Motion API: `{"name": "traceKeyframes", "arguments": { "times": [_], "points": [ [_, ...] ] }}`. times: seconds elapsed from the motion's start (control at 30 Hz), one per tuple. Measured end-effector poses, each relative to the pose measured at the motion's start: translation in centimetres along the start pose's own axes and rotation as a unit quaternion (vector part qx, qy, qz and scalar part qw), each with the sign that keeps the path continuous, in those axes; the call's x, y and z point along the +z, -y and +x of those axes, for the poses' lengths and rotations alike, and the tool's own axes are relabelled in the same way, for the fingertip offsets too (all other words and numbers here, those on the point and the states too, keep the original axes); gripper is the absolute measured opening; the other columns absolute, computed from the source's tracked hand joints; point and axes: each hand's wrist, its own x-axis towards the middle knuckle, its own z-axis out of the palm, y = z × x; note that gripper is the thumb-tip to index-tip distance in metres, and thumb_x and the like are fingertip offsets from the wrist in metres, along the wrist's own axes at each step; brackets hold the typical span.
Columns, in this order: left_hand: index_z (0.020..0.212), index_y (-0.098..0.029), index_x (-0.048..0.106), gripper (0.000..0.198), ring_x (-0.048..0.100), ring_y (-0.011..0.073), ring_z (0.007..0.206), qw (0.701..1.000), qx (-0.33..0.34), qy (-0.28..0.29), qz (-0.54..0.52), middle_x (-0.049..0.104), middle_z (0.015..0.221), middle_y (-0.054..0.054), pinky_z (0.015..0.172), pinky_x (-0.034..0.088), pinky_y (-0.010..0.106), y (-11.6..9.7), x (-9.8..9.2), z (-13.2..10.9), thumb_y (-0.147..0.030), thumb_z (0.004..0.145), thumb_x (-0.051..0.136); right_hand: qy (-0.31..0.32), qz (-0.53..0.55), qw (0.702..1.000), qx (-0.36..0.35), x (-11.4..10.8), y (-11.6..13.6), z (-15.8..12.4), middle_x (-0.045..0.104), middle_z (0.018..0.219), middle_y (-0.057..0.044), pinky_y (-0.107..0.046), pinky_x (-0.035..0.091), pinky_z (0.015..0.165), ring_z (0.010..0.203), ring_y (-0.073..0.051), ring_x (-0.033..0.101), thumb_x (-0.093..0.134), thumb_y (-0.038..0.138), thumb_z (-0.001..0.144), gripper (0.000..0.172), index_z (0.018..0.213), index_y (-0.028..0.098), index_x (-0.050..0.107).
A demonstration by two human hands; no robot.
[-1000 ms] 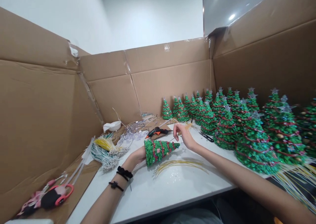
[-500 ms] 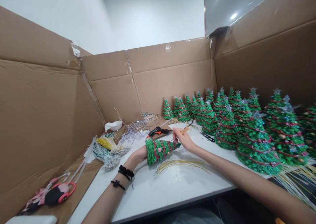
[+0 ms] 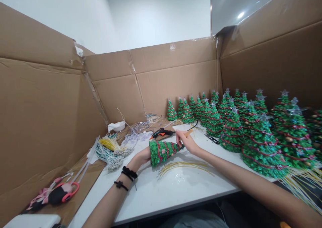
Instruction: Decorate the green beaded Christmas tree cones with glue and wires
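My left hand [image 3: 139, 157] grips the wide base end of a green tinsel-covered cone Christmas tree [image 3: 163, 152], which lies on its side with red garland and small ornaments. The tree's narrow tip points right, towards my right hand [image 3: 187, 142]. That hand pinches a wooden-handled tool [image 3: 188, 132] with a black cord, possibly a soldering iron. The tool's tip is hidden by my fingers. A black and orange hot glue gun [image 3: 161, 133] lies just beyond the tree, touching neither hand.
Several finished trees with silver stars [image 3: 263, 144] stand in rows at the right. Yellow wires [image 3: 183, 167] lie on the white table [image 3: 176, 197]. Bundled fibre strands [image 3: 110, 151], a white bowl [image 3: 118, 126] and black scissors [image 3: 212, 139] sit nearby, within cardboard walls [image 3: 163, 87].
The whole view has drifted slightly, with things shifting right. The tree and both hands stay nearly in place, and both hands keep their hold.
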Motion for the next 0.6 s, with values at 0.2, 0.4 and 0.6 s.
{"name": "traceKeyframes", "arguments": {
  "times": [0.2, 0.4, 0.6],
  "points": [
    [0.076, -0.012, 0.070, 0.025, 0.055, 0.0133, 0.061, 1.000, -0.008, -0.001, -0.004, 0.070, 0.071, 0.006, 0.063, 0.044, 0.027, 0.0, 0.0, -0.2, -0.029, 0.060, 0.075, 0.049, 0.021, 0.999, 0.009, 0.6, 0.7, -0.4, 0.037, 0.037, 0.004, -0.022, 0.030, 0.041, 0.034, -0.009, 0.036, 0.028, 0.063, 0.086, 0.062, 0.052, 0.017, 0.054],
    [0.074, -0.011, 0.070, 0.025, 0.053, 0.0118, 0.055, 1.000, 0.008, -0.026, 0.010, 0.068, 0.065, 0.005, 0.059, 0.045, 0.026, 0.2, 0.1, -0.2, -0.030, 0.059, 0.076, 0.034, 0.020, 0.999, 0.030, 1.3, 0.8, 0.0, 0.034, 0.041, 0.005, -0.022, 0.022, 0.038, 0.033, -0.008, 0.030, 0.026, 0.063, 0.086, 0.060, 0.058, 0.018, 0.052],
    [0.064, -0.012, 0.068, 0.019, 0.051, 0.0113, 0.051, 1.000, 0.014, -0.015, -0.007, 0.064, 0.055, 0.003, 0.055, 0.042, 0.025, -0.1, 1.2, -0.5, -0.029, 0.059, 0.075, 0.024, 0.006, 0.998, 0.060, 1.8, 0.6, 0.4, 0.024, 0.042, 0.006, -0.023, 0.022, 0.039, 0.037, -0.010, 0.024, 0.023, 0.065, 0.086, 0.060, 0.058, 0.019, 0.050]
  ]
}}
